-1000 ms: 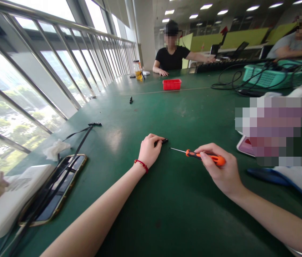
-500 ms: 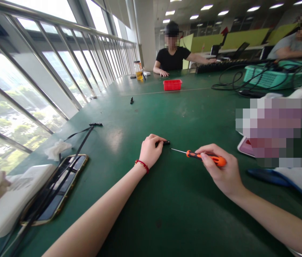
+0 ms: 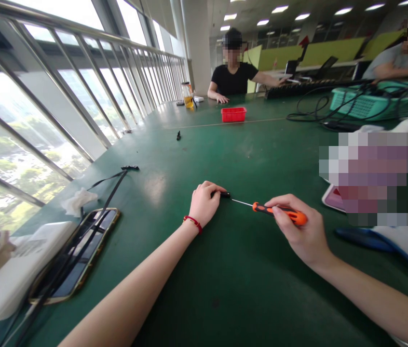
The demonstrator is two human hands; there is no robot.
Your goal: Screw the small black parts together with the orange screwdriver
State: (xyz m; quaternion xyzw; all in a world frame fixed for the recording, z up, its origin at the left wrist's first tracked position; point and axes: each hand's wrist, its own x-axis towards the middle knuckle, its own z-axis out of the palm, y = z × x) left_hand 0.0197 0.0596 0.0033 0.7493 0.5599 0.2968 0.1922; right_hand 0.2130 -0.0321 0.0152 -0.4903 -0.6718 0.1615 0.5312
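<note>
In the middle of the green table [image 3: 160, 231], my left hand [image 3: 206, 202] is closed around a small black part [image 3: 225, 195], pinning it near the tabletop. Only the part's right end shows past my fingers, so its kind is hidden. A screwdriver [image 3: 279, 211] with an orange and black handle lies in the grip of my right hand [image 3: 303, 231]. Its thin shaft points left, and the tip is at the exposed end of the black part. Whether the tip touches or sits inside it I cannot tell. A red bracelet is on my left wrist.
At left lie a phone [image 3: 77, 255], a white box-like device [image 3: 19, 270] and black cables [image 3: 113, 185]. Farther off are a small black piece [image 3: 178, 136] and a red bin [image 3: 233, 114]. A teal basket [image 3: 359, 103] with cables stands at right. Two people sit beyond.
The screwdriver tip has come up to the end of the black part, where a small gap showed before. My left hand keeps its hold in nearly the same place.
</note>
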